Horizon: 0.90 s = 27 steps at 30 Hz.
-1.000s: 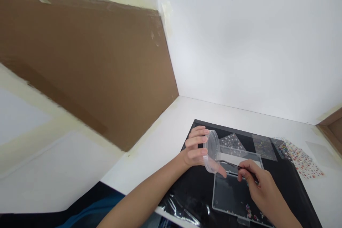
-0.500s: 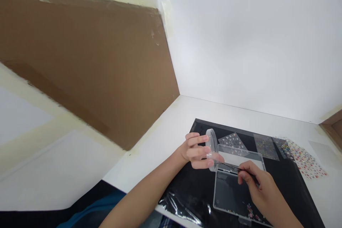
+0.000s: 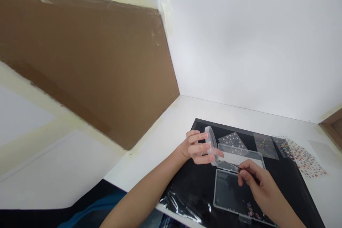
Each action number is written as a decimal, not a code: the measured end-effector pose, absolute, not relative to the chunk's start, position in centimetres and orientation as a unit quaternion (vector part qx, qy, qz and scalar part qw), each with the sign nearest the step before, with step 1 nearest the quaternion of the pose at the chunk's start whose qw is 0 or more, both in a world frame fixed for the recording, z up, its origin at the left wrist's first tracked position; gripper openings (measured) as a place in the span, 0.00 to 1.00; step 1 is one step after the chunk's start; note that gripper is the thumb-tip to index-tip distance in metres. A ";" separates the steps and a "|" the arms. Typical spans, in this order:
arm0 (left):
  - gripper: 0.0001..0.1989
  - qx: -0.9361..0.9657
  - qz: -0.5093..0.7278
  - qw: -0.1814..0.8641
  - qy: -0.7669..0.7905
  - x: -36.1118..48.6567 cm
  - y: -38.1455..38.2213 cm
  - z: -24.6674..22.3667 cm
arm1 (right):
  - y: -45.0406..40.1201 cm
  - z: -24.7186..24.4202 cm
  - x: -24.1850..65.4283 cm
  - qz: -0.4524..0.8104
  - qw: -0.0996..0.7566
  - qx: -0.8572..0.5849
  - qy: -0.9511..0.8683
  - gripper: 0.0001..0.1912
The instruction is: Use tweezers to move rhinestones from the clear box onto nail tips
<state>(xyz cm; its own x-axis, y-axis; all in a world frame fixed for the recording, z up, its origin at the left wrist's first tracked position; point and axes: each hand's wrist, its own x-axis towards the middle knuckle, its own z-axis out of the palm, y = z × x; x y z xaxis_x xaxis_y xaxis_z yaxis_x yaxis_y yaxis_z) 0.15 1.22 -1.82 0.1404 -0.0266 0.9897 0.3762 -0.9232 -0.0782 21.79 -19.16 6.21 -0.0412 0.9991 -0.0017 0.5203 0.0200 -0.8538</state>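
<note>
Apparently tweezer work in hand: left hand (image 3: 196,148) raised over the open box, fingers curled firmly around a round clear plastic tub (image 3: 211,145) tilted on edge, its contents too faint to tell. Right hand (image 3: 260,181) just beside it, fingers pinched shut on slim dark tweezers (image 3: 235,167), tips toward the tub. Below, a shallow clear plastic box (image 3: 214,194), lid open, on a glossy black mat (image 3: 181,199), with tiny colourful pieces (image 3: 249,209) in its near corner. Steady tips needed for the next move.
</note>
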 end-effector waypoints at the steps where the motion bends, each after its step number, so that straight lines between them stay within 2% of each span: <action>1: 0.39 -0.685 -0.687 0.242 -0.016 0.3 1.0 -0.8 | -19.1 6.4 21.8 0.361 0.340 -0.603 -0.625 0.28; 2: 0.36 -0.655 -0.702 0.279 0.021 0.4 0.9 0.2 | -19.1 6.6 21.9 0.367 0.341 -0.602 -0.622 0.28; 4: 0.33 -0.641 -0.715 0.280 0.013 0.4 0.6 1.8 | -19.0 7.0 21.9 0.378 0.342 -0.597 -0.620 0.29; 8: 0.37 -0.661 -0.703 0.252 -0.075 0.2 0.5 2.4 | -19.2 7.3 21.9 0.350 0.347 -0.601 -0.629 0.30; 11: 0.42 -0.670 -0.696 0.230 -0.116 0.3 0.5 1.7 | -21.1 5.8 22.0 0.233 0.367 -0.643 -0.631 0.27; 14: 0.42 -0.697 -0.676 0.201 -0.128 0.7 0.4 1.5 | -24.6 3.6 22.8 0.077 0.377 -0.678 -0.627 0.20; 17: 0.42 -0.736 -0.642 0.173 -0.127 1.1 0.0 1.7 | -28.0 2.6 23.8 0.005 0.309 -0.653 -0.692 0.13; 24: 0.43 -0.832 -0.535 0.078 -0.124 1.8 -1.3 1.2 | -30.8 4.2 23.2 -0.148 0.219 -0.661 -0.702 0.17; 27: 0.43 -0.860 -0.491 0.062 -0.125 1.9 -1.6 1.0 | -31.2 4.4 22.5 -0.183 0.215 -0.642 -0.713 0.14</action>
